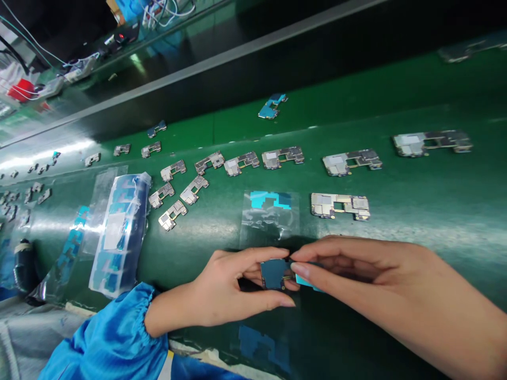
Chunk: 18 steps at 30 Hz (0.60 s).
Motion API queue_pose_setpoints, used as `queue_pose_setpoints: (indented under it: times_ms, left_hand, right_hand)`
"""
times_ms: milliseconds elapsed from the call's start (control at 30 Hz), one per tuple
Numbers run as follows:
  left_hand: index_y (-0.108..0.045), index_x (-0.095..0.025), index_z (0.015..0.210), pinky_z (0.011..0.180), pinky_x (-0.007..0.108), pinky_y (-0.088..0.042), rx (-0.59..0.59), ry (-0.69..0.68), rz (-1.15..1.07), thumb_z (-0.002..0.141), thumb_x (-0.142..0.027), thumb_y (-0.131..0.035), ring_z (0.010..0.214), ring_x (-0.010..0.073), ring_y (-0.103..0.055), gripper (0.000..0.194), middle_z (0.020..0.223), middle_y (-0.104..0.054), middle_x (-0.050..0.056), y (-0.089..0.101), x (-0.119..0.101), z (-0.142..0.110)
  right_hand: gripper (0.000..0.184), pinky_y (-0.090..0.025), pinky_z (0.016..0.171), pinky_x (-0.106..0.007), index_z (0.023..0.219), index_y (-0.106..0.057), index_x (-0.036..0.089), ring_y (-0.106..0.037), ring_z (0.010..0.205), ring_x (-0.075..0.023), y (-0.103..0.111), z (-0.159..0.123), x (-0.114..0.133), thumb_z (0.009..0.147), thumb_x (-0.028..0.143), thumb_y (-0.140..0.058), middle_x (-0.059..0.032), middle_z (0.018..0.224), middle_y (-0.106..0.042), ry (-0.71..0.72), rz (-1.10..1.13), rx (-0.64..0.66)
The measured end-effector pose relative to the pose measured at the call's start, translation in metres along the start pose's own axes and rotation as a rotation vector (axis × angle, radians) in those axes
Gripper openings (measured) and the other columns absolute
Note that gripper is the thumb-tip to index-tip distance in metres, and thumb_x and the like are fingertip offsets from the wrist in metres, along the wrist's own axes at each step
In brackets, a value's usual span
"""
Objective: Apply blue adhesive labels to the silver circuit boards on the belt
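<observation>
A small phone circuit board (272, 274) with a dark blue face sits between the thumb and fingers of my left hand (222, 293). My right hand (356, 272) meets it at the board's right side, thumb and index finger pinched on a bright blue film piece (307, 283). Part of that film is hidden behind the right thumb. Just beyond my hands lies a clear sheet (273, 232) carrying a blue cut-out film (263, 199). To its right rests a silvery circuit board (325, 206). Near the front edge is another blue film (261, 345).
Several circuit boards (283, 157) are strewn across the green surface (222, 227). A board with blue film (271, 106) lies farther back. Left of my hands is a plastic-wrapped pack of blue films (119, 237). A dark bottle-like object (26, 266) stands at far left.
</observation>
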<state>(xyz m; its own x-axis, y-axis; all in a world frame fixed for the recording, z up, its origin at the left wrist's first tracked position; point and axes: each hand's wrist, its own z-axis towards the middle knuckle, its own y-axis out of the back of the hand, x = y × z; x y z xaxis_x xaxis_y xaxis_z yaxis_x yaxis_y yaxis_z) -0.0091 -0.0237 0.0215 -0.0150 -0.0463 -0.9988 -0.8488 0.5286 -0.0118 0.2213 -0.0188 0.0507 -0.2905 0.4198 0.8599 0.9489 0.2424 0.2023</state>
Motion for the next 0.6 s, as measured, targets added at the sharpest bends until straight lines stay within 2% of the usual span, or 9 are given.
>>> queue_pose_setpoints:
  times_ms: [167,400,600]
  left_hand:
    - [-0.068,-0.015,0.143,0.093,0.029,-0.071,-0.001,-0.032,0.003,0.085,-0.014,-0.092,0.101,0.0255,-0.085,0.063,0.113,-0.086,0.011,0.001,-0.001,0.001]
    - [-0.066,-0.018,0.145,0.095,0.031,-0.071,0.010,-0.055,-0.025,0.084,-0.011,-0.092,0.103,0.0254,-0.085,0.067,0.116,-0.086,0.009,0.001,0.002,0.000]
    - [-0.068,-0.016,0.142,0.091,0.029,-0.072,-0.006,-0.050,0.045,0.084,-0.011,-0.092,0.099,0.0249,-0.086,0.063,0.114,-0.087,0.010,0.001,0.000,0.001]
  right_hand:
    - [0.025,-0.060,0.057,-0.027,0.078,-0.086,0.031,-0.078,0.066,-0.0231,-0.001,0.000,0.004,0.078,0.056,-0.080,-0.0009,0.079,-0.084,-0.033,0.019,0.000]
    - [0.041,-0.062,0.056,-0.028,0.083,-0.086,0.031,-0.080,0.066,-0.0249,0.002,0.008,-0.011,0.079,0.071,-0.078,-0.0030,0.081,-0.085,0.001,-0.011,0.077]
    - [0.034,-0.062,0.056,-0.027,0.082,-0.087,0.031,-0.081,0.067,-0.0254,0.002,0.009,-0.009,0.080,0.064,-0.080,-0.0035,0.078,-0.085,0.021,0.006,0.084]
